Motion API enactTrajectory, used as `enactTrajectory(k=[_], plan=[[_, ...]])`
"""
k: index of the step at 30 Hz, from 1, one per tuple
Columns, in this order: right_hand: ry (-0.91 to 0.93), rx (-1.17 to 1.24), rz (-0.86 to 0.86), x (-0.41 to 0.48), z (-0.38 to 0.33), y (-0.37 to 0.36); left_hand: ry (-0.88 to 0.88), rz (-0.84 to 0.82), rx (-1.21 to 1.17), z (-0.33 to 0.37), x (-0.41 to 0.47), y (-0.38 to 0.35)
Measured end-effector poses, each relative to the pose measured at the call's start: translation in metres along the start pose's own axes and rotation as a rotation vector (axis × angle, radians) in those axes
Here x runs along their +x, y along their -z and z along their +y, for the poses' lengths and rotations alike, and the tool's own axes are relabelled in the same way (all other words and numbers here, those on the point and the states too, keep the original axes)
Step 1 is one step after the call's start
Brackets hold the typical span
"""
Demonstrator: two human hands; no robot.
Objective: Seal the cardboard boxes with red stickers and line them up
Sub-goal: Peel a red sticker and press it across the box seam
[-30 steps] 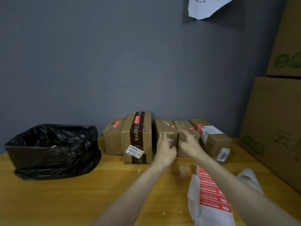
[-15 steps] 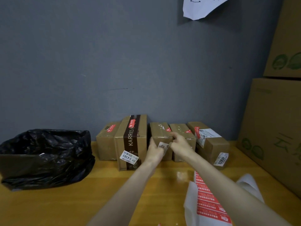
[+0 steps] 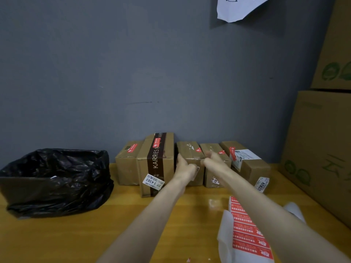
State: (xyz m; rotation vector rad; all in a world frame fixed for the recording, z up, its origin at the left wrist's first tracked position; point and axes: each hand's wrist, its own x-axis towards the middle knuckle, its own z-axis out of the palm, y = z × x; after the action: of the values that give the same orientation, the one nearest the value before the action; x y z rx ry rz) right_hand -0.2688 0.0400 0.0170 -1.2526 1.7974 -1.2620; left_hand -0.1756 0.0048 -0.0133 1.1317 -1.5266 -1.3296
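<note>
Box (image 3: 187,151) (third along) held between left hand (image 3: 185,168), right hand (image 3: 213,160).

Looking like a packing/dispatch room. Small labelled boxes (image 3: 127,169) are sitting in a row along the table's (image 3: 76,240) back edge, against a bare grey wall (image 3: 133,73). Big cartons (image 3: 319,149) are standing stacked at its right edge. A red sticker sheet (image 3: 245,228) is lying near the front edge, and a bag-lined bin (image 3: 53,183) is sitting at the left.

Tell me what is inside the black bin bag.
Only crumpled folds of the black bin bag and a small white scrap show; the near side hides the bottom.
</note>
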Motion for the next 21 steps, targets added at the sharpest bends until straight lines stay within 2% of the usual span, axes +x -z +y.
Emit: enactTrajectory(k=[4,9,18,21], plan=[[-0.047,0.062,-0.003,0.004,0.001,-0.003,0.005,-0.026,-0.031,-0.004,-0.001,0.001],[-0.086,0.201,0.076,0.014,0.001,-0.006,0.007,-0.02,-0.033,-0.005,-0.002,0.004],[-0.102,0.153,0.061,0.01,0.0,-0.002,0.028,-0.035,0.033,0.009,-0.013,0.005],[-0.108,0.214,0.076,0.001,-0.003,0.003,-0.04,-0.035,0.061,0.013,-0.025,0.005]])
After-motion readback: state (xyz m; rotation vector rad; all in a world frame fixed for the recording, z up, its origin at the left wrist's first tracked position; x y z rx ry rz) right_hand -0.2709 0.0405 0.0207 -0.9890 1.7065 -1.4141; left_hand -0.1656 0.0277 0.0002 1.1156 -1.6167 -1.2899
